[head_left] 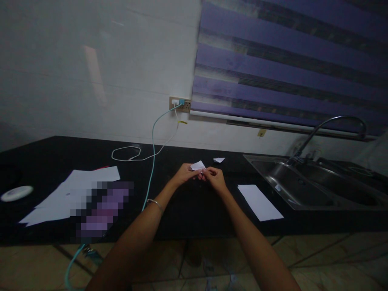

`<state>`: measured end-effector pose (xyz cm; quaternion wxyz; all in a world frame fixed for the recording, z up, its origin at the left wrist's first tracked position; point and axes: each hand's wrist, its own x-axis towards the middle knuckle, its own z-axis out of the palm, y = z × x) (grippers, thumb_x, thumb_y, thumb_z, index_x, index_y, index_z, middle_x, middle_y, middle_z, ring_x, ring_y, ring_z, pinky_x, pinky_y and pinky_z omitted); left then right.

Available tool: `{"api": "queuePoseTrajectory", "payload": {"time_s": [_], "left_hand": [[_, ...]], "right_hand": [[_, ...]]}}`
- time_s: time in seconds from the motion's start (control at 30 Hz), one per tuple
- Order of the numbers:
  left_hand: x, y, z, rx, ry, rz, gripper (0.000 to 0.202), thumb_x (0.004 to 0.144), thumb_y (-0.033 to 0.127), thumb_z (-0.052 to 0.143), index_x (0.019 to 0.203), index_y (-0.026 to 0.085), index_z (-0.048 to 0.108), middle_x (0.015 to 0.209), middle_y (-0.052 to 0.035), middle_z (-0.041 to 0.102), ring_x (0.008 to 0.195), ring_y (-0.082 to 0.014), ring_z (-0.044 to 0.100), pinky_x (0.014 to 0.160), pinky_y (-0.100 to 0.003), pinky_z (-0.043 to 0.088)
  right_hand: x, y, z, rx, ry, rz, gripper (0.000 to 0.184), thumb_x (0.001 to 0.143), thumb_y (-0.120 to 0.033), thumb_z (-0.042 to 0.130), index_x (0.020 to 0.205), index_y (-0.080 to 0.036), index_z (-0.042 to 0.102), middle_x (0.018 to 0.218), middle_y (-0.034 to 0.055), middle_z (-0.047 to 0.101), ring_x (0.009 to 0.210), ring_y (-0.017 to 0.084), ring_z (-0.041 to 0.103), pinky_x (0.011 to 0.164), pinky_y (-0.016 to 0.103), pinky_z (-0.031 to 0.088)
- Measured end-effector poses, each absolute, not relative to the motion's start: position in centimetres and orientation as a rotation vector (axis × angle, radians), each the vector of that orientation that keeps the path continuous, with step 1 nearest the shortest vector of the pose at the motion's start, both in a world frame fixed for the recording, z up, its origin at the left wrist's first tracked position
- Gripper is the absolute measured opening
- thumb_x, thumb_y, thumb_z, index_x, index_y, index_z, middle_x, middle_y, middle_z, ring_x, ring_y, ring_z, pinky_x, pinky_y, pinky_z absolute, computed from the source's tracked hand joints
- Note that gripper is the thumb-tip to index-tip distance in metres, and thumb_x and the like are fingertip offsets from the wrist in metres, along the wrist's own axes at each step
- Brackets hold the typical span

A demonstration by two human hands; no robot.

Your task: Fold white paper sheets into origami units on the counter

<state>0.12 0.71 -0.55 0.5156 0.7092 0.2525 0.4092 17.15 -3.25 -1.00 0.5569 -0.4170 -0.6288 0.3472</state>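
The left hand (pixel 184 173) and the right hand (pixel 216 178) are meeting over the middle of the black table (pixel 194 210), and between them they are holding a small folded paper (pixel 198 165) just above the surface. Each grip is pinching an edge of that paper, with the fingertips pressing together on it and the two hands touching at the knuckles. A thin bracelet (pixel 155 203) is sitting on the left wrist. A smaller paper scrap (pixel 218 160) is lying on the table just behind the hands, and a flat white sheet (pixel 260 202) is lying to the right, near the steel sink (pixel 303 190) with its curved faucet (pixel 333 120). To the left, a stack of white sheets (pixel 87 180) is spreading across the table, with a white round disc (pixel 16 193) beyond it. A teal cable (pixel 153 153) is running from the wall outlet (pixel 181 104) down across the table.
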Motion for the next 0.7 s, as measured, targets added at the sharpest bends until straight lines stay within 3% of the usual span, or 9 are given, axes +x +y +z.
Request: {"api": "queuePoseTrajectory", "payload": {"time_s": [0.37,0.7], "left_hand": [[-0.11,0.36,-0.19,1.725,0.627,0.918,0.031,0.076,0.038,0.068,0.083,0.008,0.070,0.077,-0.0111,0.072,0.065,-0.0148,0.065,0.055,-0.020,0.043],[-0.30,0.89,-0.35,1.625,0.522,0.907,0.035,0.076,0.041,0.066,0.069,0.007,0.068,0.061,-0.0095,0.068,0.053,-0.0136,0.061,0.053,-0.023,0.042]], "right_hand": [[17.56,-2.75,-1.38,-0.973,-1.446,0.766,0.030,0.072,-0.046,0.068,0.071,-0.016,0.064,0.063,0.0007,0.061,0.057,0.014,0.055,0.053,0.024,0.043],[17.39,-2.99,-1.01,-0.988,-1.365,0.800,0.029,0.071,-0.045,0.069,0.072,-0.016,0.066,0.063,0.0009,0.061,0.056,0.015,0.056,0.055,0.027,0.046]]}}
